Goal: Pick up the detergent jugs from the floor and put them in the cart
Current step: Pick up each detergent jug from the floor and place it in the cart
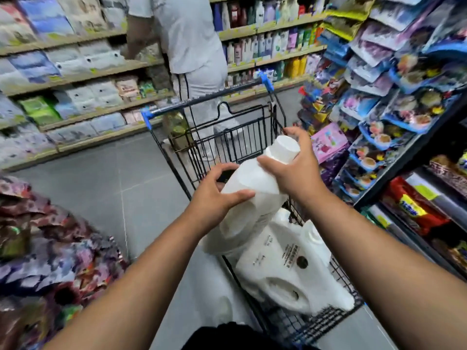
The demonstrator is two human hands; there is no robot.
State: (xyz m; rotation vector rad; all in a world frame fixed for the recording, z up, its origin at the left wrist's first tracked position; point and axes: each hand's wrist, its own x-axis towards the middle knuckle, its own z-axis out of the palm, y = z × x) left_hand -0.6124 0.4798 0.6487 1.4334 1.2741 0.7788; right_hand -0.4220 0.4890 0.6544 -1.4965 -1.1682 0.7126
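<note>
At frame centre the left hand [219,198] is curling round the body and the right hand [290,173] round the neck of a detergent jug [246,179] hanging tilted over the cart [146,117], where a loosening grip is likely risking a drop onto the second jug [290,269] lying below.

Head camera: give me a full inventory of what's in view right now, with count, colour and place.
held jug: one, white with white cap, tilted above the cart
jugs in the cart: at least two, white, lying in the basket's near end
cart: one, black wire with blue corners, centre aisle
other person: one, in white, standing beyond the cart
left shelves: several tiers, pale bagged goods
back shelves: rows of mixed-colour bottles
right racks: many colourful packets
floor: grey tiles
left hand: grips the held jug's body
right hand: grips the held jug below its cap
</note>
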